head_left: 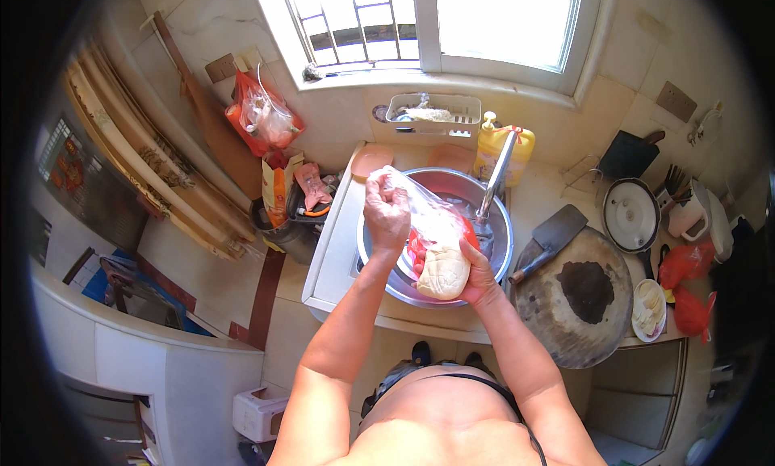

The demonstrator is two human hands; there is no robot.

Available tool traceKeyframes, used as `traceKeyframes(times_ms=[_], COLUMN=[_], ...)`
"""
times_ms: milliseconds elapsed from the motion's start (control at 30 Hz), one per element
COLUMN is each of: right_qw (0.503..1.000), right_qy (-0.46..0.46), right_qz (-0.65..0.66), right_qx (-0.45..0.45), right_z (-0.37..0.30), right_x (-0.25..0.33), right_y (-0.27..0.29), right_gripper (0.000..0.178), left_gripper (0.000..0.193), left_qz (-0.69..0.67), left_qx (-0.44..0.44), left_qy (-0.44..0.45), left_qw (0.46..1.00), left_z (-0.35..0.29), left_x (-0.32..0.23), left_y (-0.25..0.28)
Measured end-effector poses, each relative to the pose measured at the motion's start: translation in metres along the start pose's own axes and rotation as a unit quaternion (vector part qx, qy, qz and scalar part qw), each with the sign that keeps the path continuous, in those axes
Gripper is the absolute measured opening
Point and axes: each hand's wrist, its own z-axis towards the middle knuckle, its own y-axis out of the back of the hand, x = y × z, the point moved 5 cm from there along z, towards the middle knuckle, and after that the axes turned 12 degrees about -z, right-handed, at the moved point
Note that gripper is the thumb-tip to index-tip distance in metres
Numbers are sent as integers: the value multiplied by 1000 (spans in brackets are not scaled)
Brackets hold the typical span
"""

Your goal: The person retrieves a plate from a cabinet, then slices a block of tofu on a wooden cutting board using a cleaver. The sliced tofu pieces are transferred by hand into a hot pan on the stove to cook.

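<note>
My left hand (387, 217) pinches the top of a clear plastic bag (428, 209) with red on its lower part. My right hand (479, 277) holds a pale cream-coloured lump (444, 272), rounded and block-like, at the lower end of the bag. Whether the lump is wholly out of the bag, I cannot tell. Both hands are above a wide metal basin (507, 254) set at the sink. A chrome tap (499, 175) reaches over the basin's right side. What lies in the basin is mostly hidden by the bag and my hands.
To the right, a cleaver (559, 230) rests on a round chopping board (537, 325). Beyond it are a plate of pale pieces (648, 308), red bags (688, 266) and a pot lid (630, 213). A yellow jug (517, 147) stands behind the basin. A bin (292, 241) sits left of the counter.
</note>
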Motion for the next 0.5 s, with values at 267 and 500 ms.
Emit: traceKeyframes(times_ms=[267, 500], right_qw=[997, 989], right_qy=[9, 57], right_qz=[-28, 41], right_qx=[-71, -131], right_z=[-4, -20], right_x=[22, 21], right_y=[30, 64], right_gripper=[94, 101], left_gripper=[39, 47], left_qz=[229, 364], left_qx=[33, 170], left_qy=[-7, 42], left_qw=[973, 915], left_z=[22, -8], left_x=[44, 37], left_y=[27, 22])
